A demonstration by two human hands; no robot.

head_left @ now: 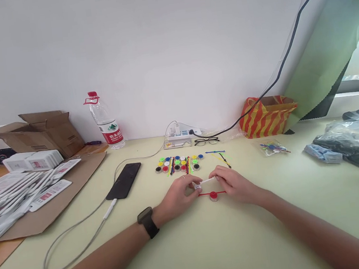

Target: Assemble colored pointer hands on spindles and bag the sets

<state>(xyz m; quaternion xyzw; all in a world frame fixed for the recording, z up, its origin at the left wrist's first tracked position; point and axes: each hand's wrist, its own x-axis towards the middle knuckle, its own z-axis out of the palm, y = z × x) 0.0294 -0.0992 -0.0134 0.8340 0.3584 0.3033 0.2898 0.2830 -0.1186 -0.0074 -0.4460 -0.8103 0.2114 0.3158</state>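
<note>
My left hand [178, 194] pinches a small white round connector [198, 186] just above the table. My right hand [229, 183] holds a thin white rod [206, 181] whose end meets that connector. Below and between the hands, a red rod threaded through a red round connector [213, 196] lies on the pale green table [212, 244]. Behind the hands sits a cluster of coloured round connectors and coloured rods [178, 163]. Loose blue, yellow and black rods [220, 156] lie to its right. A dark watch [148, 221] is on my left wrist.
A black phone [123, 180] with a white cable lies left of the hands. A water bottle [106, 122], a power strip [182, 135], glasses [206, 141] and a striped bag [267, 116] stand by the wall. White packets [16, 189] and a cardboard box [43, 133] fill the left; plastic bags [353, 139] the right.
</note>
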